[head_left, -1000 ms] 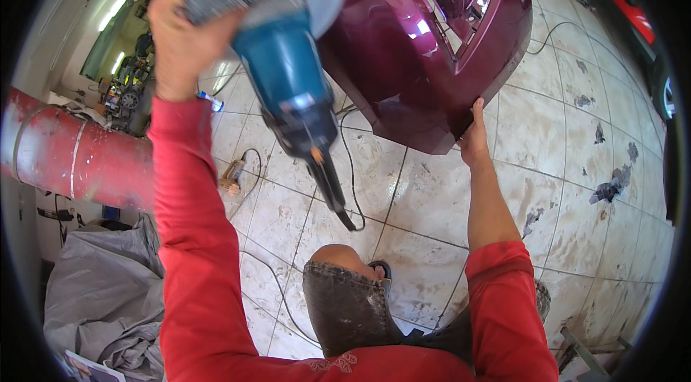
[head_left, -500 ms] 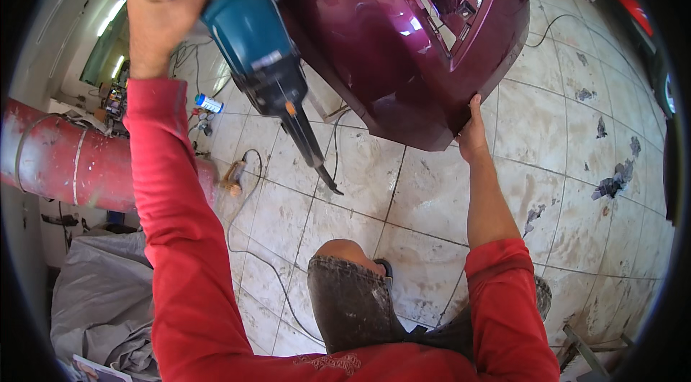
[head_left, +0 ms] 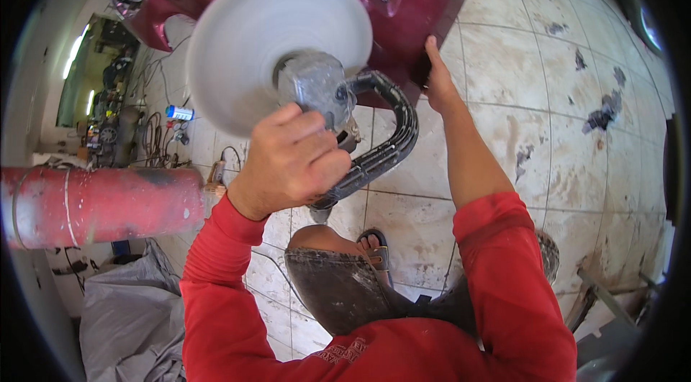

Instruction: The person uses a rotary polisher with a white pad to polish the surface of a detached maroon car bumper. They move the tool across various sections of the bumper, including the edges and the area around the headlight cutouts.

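Note:
My left hand (head_left: 291, 162) is closed round a polisher, in front of my chest. The black loop handle (head_left: 407, 126) of the polisher curves to the right of my fingers, and its grey head (head_left: 314, 85) lies just beyond them. A large white round polishing pad (head_left: 237, 44), smeared by motion, covers part of a glossy maroon car bumper (head_left: 403, 44). Whether the pad touches the bumper I cannot tell. My right hand (head_left: 440, 81) grips the bumper's near right edge, thumb up along it and the other fingers hidden.
A red cylinder (head_left: 137, 202) lies across the left side. Below it is a grey cover sheet (head_left: 137, 310). A blue-and-white can (head_left: 179, 113) and cables are on the tiled floor (head_left: 504, 144). Metal legs of a stand (head_left: 604, 296) show at lower right.
My left hand has come down and nearer with the polisher, which has turned so its pad and loop handle show. My right hand still holds the bumper; the view has shifted.

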`<action>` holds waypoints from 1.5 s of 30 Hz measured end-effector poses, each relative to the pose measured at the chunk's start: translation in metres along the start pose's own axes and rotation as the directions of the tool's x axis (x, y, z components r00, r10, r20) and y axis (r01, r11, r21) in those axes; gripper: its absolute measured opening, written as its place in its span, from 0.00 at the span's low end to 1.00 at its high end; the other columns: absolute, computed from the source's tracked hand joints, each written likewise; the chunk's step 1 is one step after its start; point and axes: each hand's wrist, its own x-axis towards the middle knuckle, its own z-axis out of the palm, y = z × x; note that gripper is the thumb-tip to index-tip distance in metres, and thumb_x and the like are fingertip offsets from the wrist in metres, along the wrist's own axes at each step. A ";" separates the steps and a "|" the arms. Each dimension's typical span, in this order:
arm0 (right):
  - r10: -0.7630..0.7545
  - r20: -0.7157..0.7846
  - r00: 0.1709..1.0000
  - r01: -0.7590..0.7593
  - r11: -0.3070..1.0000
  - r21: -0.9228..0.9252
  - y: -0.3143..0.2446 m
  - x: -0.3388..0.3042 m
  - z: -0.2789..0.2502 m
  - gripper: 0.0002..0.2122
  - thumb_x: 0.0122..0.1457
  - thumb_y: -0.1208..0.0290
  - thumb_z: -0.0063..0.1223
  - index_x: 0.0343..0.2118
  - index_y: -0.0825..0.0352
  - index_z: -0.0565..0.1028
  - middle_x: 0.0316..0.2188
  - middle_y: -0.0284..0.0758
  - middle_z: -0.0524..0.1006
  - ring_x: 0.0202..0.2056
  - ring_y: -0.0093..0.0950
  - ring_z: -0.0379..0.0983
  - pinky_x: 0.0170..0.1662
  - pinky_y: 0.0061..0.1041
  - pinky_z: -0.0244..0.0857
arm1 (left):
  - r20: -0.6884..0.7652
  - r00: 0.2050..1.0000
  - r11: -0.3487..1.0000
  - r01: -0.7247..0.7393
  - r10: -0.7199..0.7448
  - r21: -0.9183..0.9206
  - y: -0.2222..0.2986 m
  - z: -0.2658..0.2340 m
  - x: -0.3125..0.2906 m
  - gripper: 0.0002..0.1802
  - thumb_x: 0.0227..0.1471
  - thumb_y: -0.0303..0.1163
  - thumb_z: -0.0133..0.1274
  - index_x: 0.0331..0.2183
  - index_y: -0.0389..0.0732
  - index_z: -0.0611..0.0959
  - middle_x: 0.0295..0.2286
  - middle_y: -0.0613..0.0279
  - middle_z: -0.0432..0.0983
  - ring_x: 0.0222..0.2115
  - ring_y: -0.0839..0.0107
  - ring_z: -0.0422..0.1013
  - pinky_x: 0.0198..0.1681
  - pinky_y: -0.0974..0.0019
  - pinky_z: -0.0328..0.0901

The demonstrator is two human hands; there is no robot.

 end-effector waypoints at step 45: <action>-0.145 0.002 0.990 0.143 0.979 0.144 0.005 0.023 -0.007 0.64 0.51 0.19 0.56 0.74 0.78 0.56 0.75 0.49 0.57 0.76 0.44 0.48 0.77 0.48 0.36 | 0.391 0.895 0.955 -0.111 0.217 -0.276 0.068 0.134 -0.023 0.08 0.41 0.36 0.59 0.18 0.47 0.77 0.17 0.68 0.75 0.25 0.67 0.75 0.34 0.62 0.67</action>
